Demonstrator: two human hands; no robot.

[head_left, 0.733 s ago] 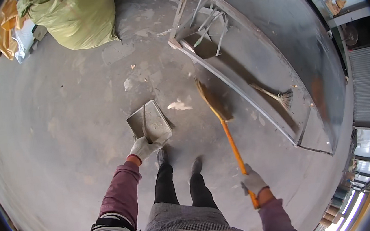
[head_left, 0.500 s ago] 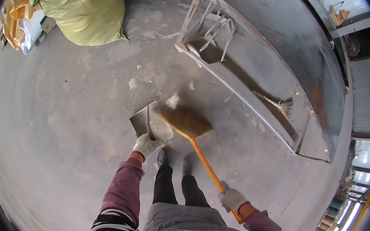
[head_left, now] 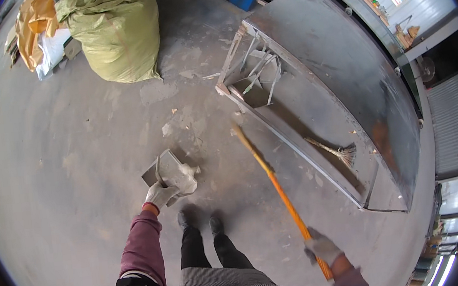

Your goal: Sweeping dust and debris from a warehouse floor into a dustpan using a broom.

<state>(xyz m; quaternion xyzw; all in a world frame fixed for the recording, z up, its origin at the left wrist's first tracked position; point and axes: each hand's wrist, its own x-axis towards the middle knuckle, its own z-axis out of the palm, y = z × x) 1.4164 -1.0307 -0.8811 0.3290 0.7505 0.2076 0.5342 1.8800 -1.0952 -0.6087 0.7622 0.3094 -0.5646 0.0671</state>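
My left hand (head_left: 159, 195), in a pale glove, is closed around the handle of a grey metal dustpan (head_left: 175, 172). Pale fluffy debris (head_left: 189, 170) lies at the dustpan's right edge. Whether the pan touches the floor I cannot tell. My gloved right hand (head_left: 322, 246) grips the orange shaft of a long-handled broom (head_left: 286, 199) near its upper end. The broom slants up and left, its far end a narrow, blurred shape over the floor, right of the dustpan.
At right a large metal frame (head_left: 301, 138) lies on the concrete, holding a small whisk broom (head_left: 344, 154) and a metal stool (head_left: 261, 75). A stuffed yellow-green sack (head_left: 117, 37) stands at the far left, beside orange and white bags. Small scraps dot the floor.
The broom head has swung right, away from the dustpan, turning from broad to narrow. The dustpan has shifted left and nearer, and the fluff now lies at its edge. My right hand moved right.
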